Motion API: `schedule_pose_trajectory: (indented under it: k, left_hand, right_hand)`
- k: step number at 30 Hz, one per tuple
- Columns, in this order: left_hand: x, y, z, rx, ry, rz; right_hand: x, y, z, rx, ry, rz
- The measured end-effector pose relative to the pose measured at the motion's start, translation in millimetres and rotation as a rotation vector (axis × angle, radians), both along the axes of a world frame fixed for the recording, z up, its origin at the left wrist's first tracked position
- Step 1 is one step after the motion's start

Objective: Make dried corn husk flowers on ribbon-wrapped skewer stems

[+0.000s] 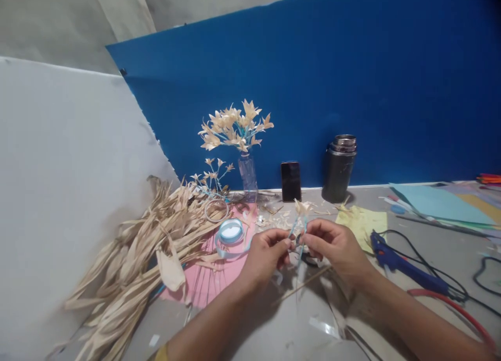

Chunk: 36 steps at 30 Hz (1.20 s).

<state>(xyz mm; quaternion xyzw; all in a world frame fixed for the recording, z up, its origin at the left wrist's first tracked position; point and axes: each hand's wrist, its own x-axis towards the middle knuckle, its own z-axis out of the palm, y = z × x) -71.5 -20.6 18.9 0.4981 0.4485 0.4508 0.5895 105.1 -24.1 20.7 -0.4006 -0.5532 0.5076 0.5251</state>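
Note:
My left hand (266, 254) and my right hand (336, 246) meet above the grey table (274, 324), both pinching a small husk flower (302, 208) on a thin stem wound with light blue ribbon (294, 230). The flower's pale petals stand just above my fingertips. A strand of the ribbon runs left from my left hand toward the ribbon roll (230, 231), which lies on a pink paper sheet (211, 277).
A pile of dried corn husks (136, 256) fills the left. A bottle with finished husk flowers (237, 129), a phone (290, 181) and a dark flask (340, 168) stand against the blue board. A blue glue gun (403, 264) with cables, yellow paper (362, 220) and coloured sheets (438, 202) lie right.

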Motion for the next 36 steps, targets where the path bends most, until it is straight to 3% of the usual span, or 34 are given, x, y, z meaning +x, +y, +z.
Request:
schedule_pose_trajectory:
  k: [7, 10, 15, 17, 21, 23, 25, 27, 31, 33, 36]
  left_hand:
    - [9, -14, -5.0, 0.005, -0.028, -0.117]
    - [11, -15, -6.3, 0.054, 0.007, -0.101]
    - [5, -6, -11.9, 0.007, -0.035, -0.013]
    - [2, -1, -14.1, -0.012, -0.108, 0.015]
    - [2, 3, -16.3, -0.043, -0.215, 0.005]
    - [-1, 5, -11.5, -0.055, -0.245, 0.006]
    - [-10, 8, 2.2, -0.028, -0.27, 0.046]
    - [-27, 7, 26.1, 0.095, -0.297, 0.161]
    - [-65, -8, 86.8, 0.502, -0.4, 0.546]
    - [-75, -20, 109.4, 0.641, -0.498, 0.709]
    - [-73, -30, 119.2, 0.579, -0.546, 0.638]
  right_hand:
    - [-15, -13, -6.1, 0.241, -0.281, -0.25]
    - [-14, -14, -7.2, 0.263, -0.317, -0.286]
    - [-2, -7, -4.6, 0.314, -0.375, -0.36]
    - [3, -1, -4.6, 0.304, -0.454, -0.3]
    - [7, 8, -12.0, 0.377, -0.811, 0.097]
    - [6, 10, -18.9, 0.458, -1.02, 0.184]
    - [6, 11, -26.1, 0.514, -1.181, 0.17]
    - [7, 12, -31.7, 0.543, -1.273, 0.155]
    - [7, 12, -34.5, 0.553, -1.318, 0.227]
    - [5, 11, -33.5, 0.51, -1.348, 0.279]
    - [6, 8, -32.7, 0.484, -1.306, 0.269]
